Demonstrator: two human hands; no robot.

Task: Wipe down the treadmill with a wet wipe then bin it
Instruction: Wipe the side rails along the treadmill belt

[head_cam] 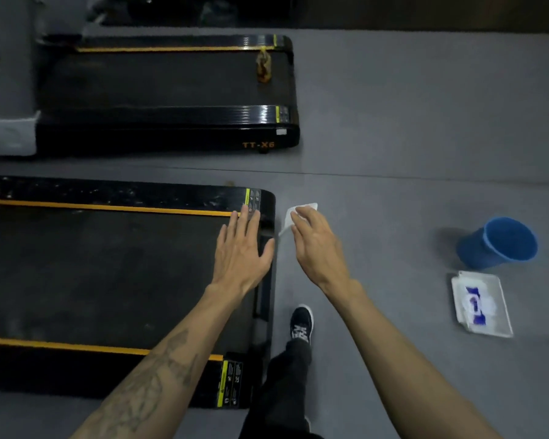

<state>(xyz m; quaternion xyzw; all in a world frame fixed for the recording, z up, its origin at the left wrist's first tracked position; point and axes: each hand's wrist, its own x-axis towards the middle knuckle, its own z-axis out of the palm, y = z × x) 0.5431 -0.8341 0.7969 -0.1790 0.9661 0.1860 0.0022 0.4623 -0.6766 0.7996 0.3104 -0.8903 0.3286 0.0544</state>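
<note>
The near treadmill [108, 274] is black with orange stripes along its belt, and it fills the lower left. My left hand [241, 248] lies flat with straight fingers on its rear end. Just right of that end, over the grey floor, my right hand [314, 239] holds a white wet wipe [301, 210], which sticks out past the fingertips. A blue bin [498, 242] stands tilted on the floor at the right. Below the bin lies a white and blue wipe packet [480, 304].
A second black treadmill [171, 93] stands further back with a small yellowish object [263, 66] on its belt. My shoe [301, 324] and dark trouser leg are beside the near treadmill's end. Grey floor spreads to the right.
</note>
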